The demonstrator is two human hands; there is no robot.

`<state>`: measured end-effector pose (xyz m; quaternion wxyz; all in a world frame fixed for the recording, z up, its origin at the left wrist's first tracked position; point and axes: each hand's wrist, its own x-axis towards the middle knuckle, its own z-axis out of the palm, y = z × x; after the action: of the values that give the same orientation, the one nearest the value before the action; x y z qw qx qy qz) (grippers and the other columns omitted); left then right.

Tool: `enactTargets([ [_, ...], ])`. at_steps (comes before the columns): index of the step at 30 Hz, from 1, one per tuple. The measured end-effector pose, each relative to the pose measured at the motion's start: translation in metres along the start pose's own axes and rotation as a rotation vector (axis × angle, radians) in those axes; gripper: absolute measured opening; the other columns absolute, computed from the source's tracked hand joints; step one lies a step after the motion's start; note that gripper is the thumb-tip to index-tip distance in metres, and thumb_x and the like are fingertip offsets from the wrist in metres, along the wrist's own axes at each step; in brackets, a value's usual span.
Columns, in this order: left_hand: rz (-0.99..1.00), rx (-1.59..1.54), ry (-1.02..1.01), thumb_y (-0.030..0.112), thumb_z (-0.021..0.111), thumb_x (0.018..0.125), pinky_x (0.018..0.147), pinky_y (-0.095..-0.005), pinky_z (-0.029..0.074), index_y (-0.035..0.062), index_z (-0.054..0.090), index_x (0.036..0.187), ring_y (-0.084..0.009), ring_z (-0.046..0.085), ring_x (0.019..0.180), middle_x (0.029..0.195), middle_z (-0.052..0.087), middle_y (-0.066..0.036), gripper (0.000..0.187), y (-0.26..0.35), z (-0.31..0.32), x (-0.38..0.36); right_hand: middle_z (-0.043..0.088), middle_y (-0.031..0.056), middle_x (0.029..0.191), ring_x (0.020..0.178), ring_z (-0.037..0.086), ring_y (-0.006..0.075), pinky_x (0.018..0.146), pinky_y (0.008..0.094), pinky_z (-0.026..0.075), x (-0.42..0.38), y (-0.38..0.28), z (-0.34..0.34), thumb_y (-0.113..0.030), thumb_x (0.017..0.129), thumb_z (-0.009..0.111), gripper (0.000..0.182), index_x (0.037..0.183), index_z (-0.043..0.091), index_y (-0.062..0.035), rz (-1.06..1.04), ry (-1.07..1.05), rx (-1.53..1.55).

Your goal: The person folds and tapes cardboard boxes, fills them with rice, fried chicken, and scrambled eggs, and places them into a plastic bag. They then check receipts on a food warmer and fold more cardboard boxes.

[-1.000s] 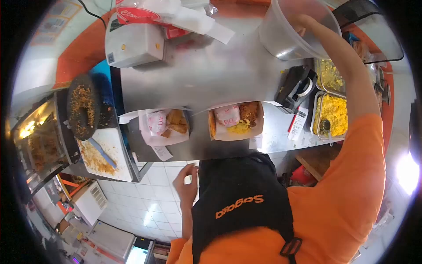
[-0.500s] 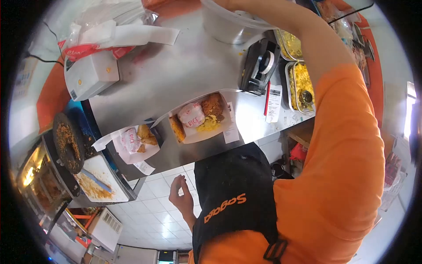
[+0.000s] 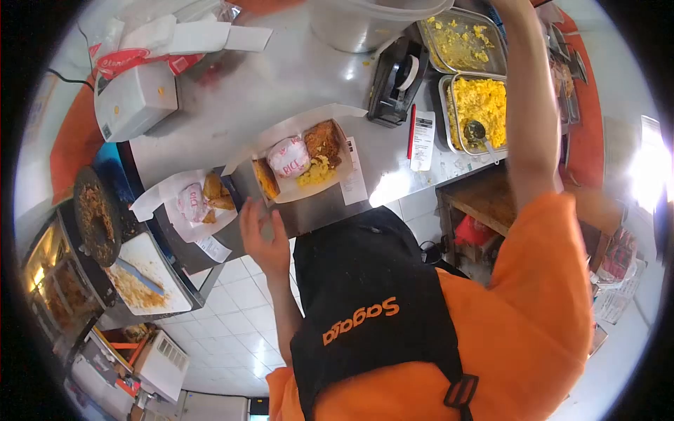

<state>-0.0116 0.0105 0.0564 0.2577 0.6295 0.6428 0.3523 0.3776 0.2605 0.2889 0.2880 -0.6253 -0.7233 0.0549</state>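
Observation:
My left hand [image 3: 265, 237] is held at the counter's front edge, fingers spread and holding nothing. It is near a paper food box [image 3: 309, 194] with a rice packet [image 3: 288, 157] marked "RICE", a fried brown piece [image 3: 324, 143] and yellow scrambled egg [image 3: 317, 172]. Left of it stands a smaller box [image 3: 184, 228] with another rice packet [image 3: 191, 202] and golden fried pieces [image 3: 216, 193]. My right hand [image 3: 514, 5] reaches past the egg trays to the top edge of the view; its fingers are cut off.
Right of the boxes are a black tape dispenser [image 3: 394, 91], an order slip [image 3: 422, 140], a tray of egg [image 3: 481, 102] with a spoon [image 3: 475, 132] and another tray [image 3: 460, 45]. A clear tub [image 3: 351, 31] stands behind. At left are a stone mortar [image 3: 95, 217] and a cutting board [image 3: 158, 259].
My right hand has left the clear tub and swung right, over the egg trays. My left hand has risen toward the boxes and its fingers have spread. The view has shifted slightly.

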Motion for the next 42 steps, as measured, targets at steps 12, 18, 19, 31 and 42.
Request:
enactTargets([
  [12, -0.179, -0.265, -0.187, 0.004, 0.068, 0.096, 0.096, -0.0349, 0.054, 0.0002, 0.052, 0.140, -0.0224, 0.063, 0.117, 0.135, 0.061, -0.014, 0.047, -0.033, 0.011, 0.039, 0.066, 0.0177, 0.089, 0.077, 0.068, 0.0321, 0.067, 0.0399, 0.055, -0.263, -0.146, 0.224, -0.003, 0.086, 0.068, 0.021, 0.107, 0.065, 0.0014, 0.446, 0.003, 0.698],
  [18, -0.104, -0.295, -0.206, 0.006, 0.067, 0.097, 0.094, -0.0352, 0.056, 0.0000, 0.051, 0.141, -0.0245, 0.063, 0.117, 0.134, 0.061, -0.016, 0.047, -0.051, 0.006, 0.034, 0.063, 0.0222, 0.098, 0.093, 0.066, 0.0430, 0.075, 0.0488, 0.056, -0.270, -0.166, 0.302, -0.005, 0.086, 0.065, 0.034, 0.118, 0.059, 0.0026, 0.297, -0.125, 0.426],
  [19, -0.100, -0.281, -0.224, 0.007, 0.068, 0.097, 0.094, -0.0353, 0.056, -0.0002, 0.051, 0.141, -0.0247, 0.063, 0.118, 0.134, 0.061, -0.016, 0.047, -0.051, 0.005, 0.036, 0.064, 0.0223, 0.097, 0.093, 0.066, 0.0433, 0.075, 0.0491, 0.055, -0.275, -0.167, 0.311, -0.005, 0.086, 0.064, 0.033, 0.118, 0.059, 0.0026, 0.282, -0.161, 0.393],
  [31, 0.129, 0.016, -0.139, 0.007, 0.075, 0.090, 0.091, -0.0364, 0.056, 0.0034, 0.066, 0.127, -0.0326, 0.060, 0.124, 0.146, 0.051, -0.019, 0.039, -0.016, 0.018, 0.035, 0.075, 0.0180, 0.082, 0.077, 0.076, 0.0302, 0.071, 0.0373, 0.057, -0.377, 0.049, 0.154, -0.014, 0.097, 0.062, 0.021, 0.103, 0.074, 0.0020, 0.932, 0.230, -0.187],
  [42, 0.001, 0.022, 0.006, 0.003, 0.067, 0.097, 0.092, -0.0358, 0.057, 0.0002, 0.063, 0.128, -0.0298, 0.055, 0.130, 0.149, 0.049, -0.019, 0.032, -0.016, -0.019, -0.052, 0.076, 0.0151, 0.090, 0.079, 0.073, 0.0340, 0.072, 0.0433, 0.056, -0.378, 0.068, 0.164, -0.026, 0.088, 0.073, 0.025, 0.097, 0.077, -0.0034, 0.938, 0.203, -0.015],
])
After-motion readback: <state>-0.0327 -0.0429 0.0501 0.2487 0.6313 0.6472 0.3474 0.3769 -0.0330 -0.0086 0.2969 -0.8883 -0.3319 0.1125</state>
